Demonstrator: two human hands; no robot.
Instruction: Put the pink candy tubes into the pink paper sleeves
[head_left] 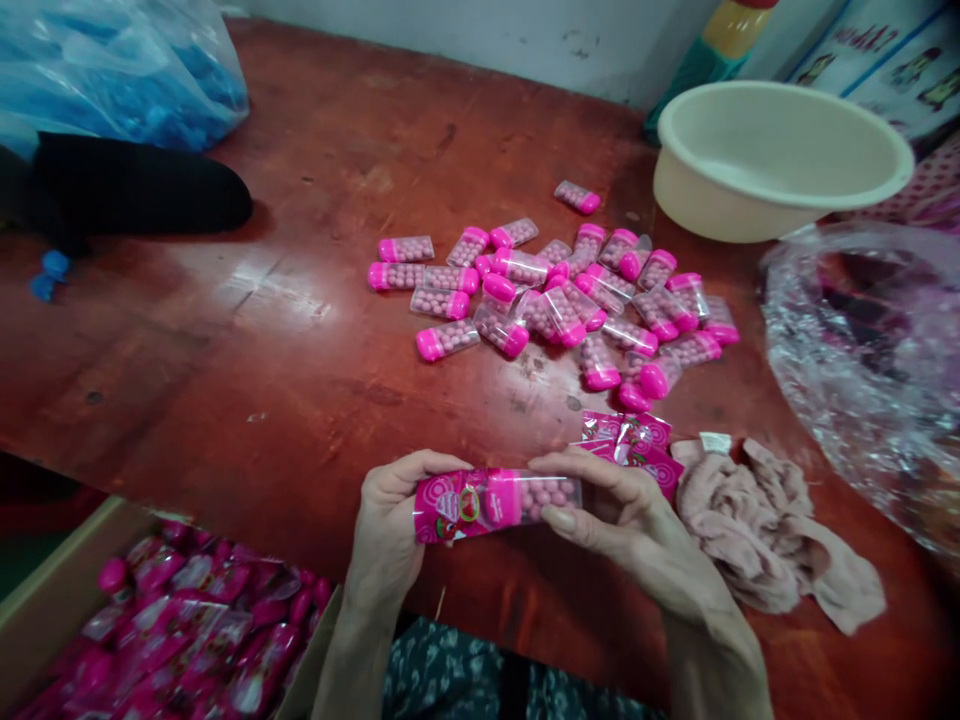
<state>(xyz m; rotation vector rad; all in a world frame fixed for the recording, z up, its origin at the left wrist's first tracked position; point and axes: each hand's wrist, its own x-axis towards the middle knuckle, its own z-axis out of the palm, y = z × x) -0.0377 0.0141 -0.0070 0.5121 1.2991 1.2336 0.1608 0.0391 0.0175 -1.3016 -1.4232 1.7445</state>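
Observation:
Both hands hold one clear candy tube (pixel 536 495) with a pink cap, partly inside a pink printed sleeve (pixel 450 508), just above the near edge of the red-brown table (pixel 225 340). My left hand (pixel 390 530) grips the sleeve end. My right hand (pixel 607 505) pinches the tube end. A small stack of flat pink sleeves (pixel 630 440) lies right behind my right hand. A pile of several bare pink-capped tubes (pixel 570 300) lies in the middle of the table.
A cardboard box (pixel 45 590) of wrapped tubes sits below the table at the lower left. A beige cloth (pixel 765 530) lies right of my hand. A cream basin (pixel 780 160), a clear plastic bag (pixel 870 370), a blue bag (pixel 112 70) and a black sleeve (pixel 135 190) ring the table.

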